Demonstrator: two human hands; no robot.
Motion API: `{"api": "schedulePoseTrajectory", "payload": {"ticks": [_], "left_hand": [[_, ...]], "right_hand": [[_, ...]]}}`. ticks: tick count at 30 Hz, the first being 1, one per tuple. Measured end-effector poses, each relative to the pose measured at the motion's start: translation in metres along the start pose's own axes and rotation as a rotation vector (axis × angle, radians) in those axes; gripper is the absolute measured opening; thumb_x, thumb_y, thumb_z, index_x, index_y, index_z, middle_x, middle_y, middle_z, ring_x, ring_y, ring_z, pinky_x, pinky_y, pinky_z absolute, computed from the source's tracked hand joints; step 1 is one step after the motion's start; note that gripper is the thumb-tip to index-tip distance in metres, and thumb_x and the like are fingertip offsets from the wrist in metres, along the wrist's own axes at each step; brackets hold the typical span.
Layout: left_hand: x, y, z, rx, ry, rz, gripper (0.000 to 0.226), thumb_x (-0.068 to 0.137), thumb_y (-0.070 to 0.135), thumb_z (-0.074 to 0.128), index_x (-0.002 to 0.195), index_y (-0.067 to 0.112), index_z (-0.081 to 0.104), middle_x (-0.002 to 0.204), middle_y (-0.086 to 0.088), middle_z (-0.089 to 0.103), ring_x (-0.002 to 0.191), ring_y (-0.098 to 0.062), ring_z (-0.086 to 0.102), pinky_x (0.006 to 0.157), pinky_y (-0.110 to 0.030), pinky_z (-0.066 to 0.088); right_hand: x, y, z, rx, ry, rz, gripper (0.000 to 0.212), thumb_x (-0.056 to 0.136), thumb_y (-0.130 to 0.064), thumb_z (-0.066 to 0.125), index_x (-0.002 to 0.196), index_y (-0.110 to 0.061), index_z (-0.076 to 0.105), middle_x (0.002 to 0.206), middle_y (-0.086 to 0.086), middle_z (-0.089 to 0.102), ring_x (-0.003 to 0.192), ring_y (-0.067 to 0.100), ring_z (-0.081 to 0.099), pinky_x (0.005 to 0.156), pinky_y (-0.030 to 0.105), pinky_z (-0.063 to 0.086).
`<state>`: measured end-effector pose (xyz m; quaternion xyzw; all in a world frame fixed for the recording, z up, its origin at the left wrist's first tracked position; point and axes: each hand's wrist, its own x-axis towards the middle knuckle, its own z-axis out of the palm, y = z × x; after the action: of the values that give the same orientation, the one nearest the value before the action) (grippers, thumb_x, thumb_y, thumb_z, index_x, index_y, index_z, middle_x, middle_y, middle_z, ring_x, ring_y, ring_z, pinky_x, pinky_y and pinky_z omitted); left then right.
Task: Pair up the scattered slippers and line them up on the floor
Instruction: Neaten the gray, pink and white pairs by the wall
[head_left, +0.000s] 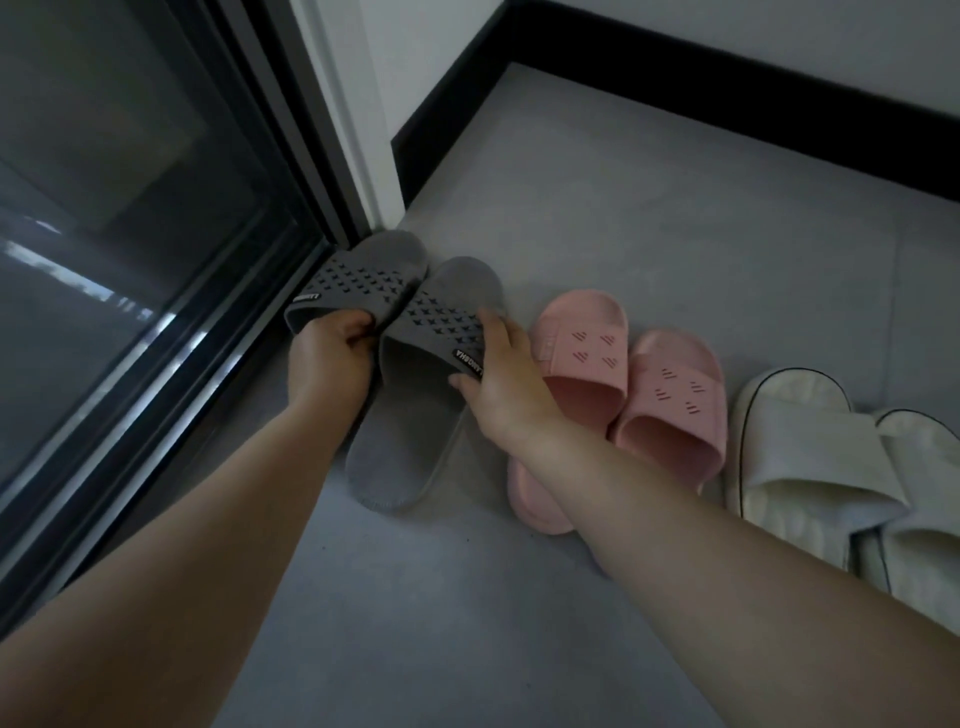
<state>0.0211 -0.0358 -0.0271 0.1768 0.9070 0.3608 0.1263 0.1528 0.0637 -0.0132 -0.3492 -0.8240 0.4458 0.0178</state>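
Note:
Two grey slippers with star-shaped holes lie side by side on the grey floor (675, 218), toes toward the corner. My left hand (327, 358) grips the strap of the left grey slipper (363, 270). My right hand (504, 379) holds the strap of the right grey slipper (415, 395) at its outer side. To the right stands a pink pair: one pink slipper (582, 353) partly under my right forearm, the other pink slipper (670, 415) beside it. Further right lies a white pair, one white slipper (810, 457) and a second white slipper (924, 493) cut by the frame edge.
A dark glass sliding door (130, 234) with a metal track runs along the left, right beside the left grey slipper. A black skirting board (675, 83) lines the white wall at the back. Bare floor stretches behind the slippers and in front of them.

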Motion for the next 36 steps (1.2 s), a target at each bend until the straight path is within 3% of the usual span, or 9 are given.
{"api": "schedulePoseTrajectory", "payload": {"ticks": [7,11,14,17,20,22,25,29,36], "left_hand": [[-0.01,0.005,-0.006,0.048,0.033,-0.001,0.023,0.085,0.0,0.047,0.087,0.011,0.067,0.082,-0.008,0.062,0.078,-0.026,0.057,0.068,-0.032,0.042],[-0.018,0.014,-0.006,0.103,0.079,-0.027,0.02,0.084,0.008,0.049,0.101,0.003,0.057,0.111,-0.02,0.056,0.102,-0.035,0.051,0.084,-0.042,0.044],[-0.034,0.035,-0.002,-0.015,0.196,0.132,0.035,0.077,0.002,0.054,0.111,0.004,0.044,0.12,-0.017,0.042,0.11,-0.027,0.04,0.087,-0.026,0.032],[-0.042,0.066,0.016,-0.07,-0.064,0.384,0.041,0.075,-0.006,0.054,0.114,0.005,0.051,0.105,-0.006,0.051,0.094,-0.017,0.048,0.075,-0.01,0.036],[-0.052,0.091,0.05,0.111,-0.551,0.463,0.053,0.077,0.006,0.062,0.128,0.009,0.046,0.123,-0.012,0.054,0.109,-0.027,0.055,0.096,-0.026,0.044],[-0.058,0.097,0.074,0.348,-0.703,0.48,0.066,0.08,0.015,0.063,0.138,0.008,0.032,0.139,-0.018,0.043,0.126,-0.033,0.046,0.106,-0.033,0.037],[-0.054,0.094,0.088,0.477,-0.631,0.424,0.06,0.092,0.013,0.046,0.146,0.015,0.019,0.152,-0.014,0.028,0.136,-0.028,0.036,0.115,-0.034,0.026],[-0.05,0.08,0.086,0.407,-0.547,0.427,0.048,0.098,0.014,0.035,0.145,0.018,0.027,0.152,-0.007,0.032,0.138,-0.023,0.034,0.114,-0.027,0.017],[-0.051,0.072,0.081,0.368,-0.569,0.461,0.052,0.095,0.01,0.039,0.144,0.02,0.026,0.153,-0.006,0.03,0.136,-0.029,0.037,0.114,-0.039,0.029]], "right_hand": [[-0.006,0.007,-0.01,0.042,-0.083,-0.02,0.07,0.089,-0.013,0.056,0.146,-0.013,0.015,0.155,0.013,0.011,0.144,0.023,0.012,0.114,0.025,0.009],[-0.021,0.007,-0.023,0.085,-0.15,-0.086,0.073,0.084,-0.01,0.061,0.145,-0.013,0.021,0.15,0.012,0.023,0.138,0.023,0.028,0.116,0.035,0.026],[-0.049,0.024,-0.052,0.154,0.112,-0.122,0.051,0.081,-0.005,0.06,0.13,-0.014,0.046,0.132,0.008,0.049,0.117,0.017,0.049,0.103,0.033,0.04],[-0.081,0.065,-0.094,-0.114,0.488,-0.041,0.039,0.073,-0.001,0.062,0.11,-0.01,0.058,0.115,0.014,0.059,0.108,0.029,0.052,0.096,0.036,0.038],[-0.101,0.099,-0.12,-0.235,0.296,0.246,0.065,0.075,-0.011,0.066,0.134,-0.014,0.038,0.133,0.016,0.048,0.122,0.033,0.044,0.099,0.034,0.033],[-0.103,0.11,-0.123,-0.181,0.138,0.332,0.075,0.08,-0.013,0.064,0.144,-0.017,0.024,0.142,0.015,0.04,0.128,0.031,0.043,0.101,0.034,0.035],[-0.099,0.115,-0.121,-0.178,0.112,0.283,0.067,0.087,-0.009,0.053,0.145,-0.018,0.021,0.145,0.014,0.038,0.127,0.031,0.045,0.103,0.037,0.037],[-0.097,0.119,-0.118,-0.141,0.141,0.279,0.063,0.089,-0.007,0.049,0.145,-0.019,0.023,0.14,0.015,0.042,0.121,0.032,0.05,0.102,0.039,0.04],[-0.101,0.122,-0.112,-0.119,0.198,0.277,0.057,0.091,-0.011,0.046,0.143,-0.022,0.026,0.133,0.015,0.048,0.116,0.034,0.054,0.097,0.043,0.044]]}}
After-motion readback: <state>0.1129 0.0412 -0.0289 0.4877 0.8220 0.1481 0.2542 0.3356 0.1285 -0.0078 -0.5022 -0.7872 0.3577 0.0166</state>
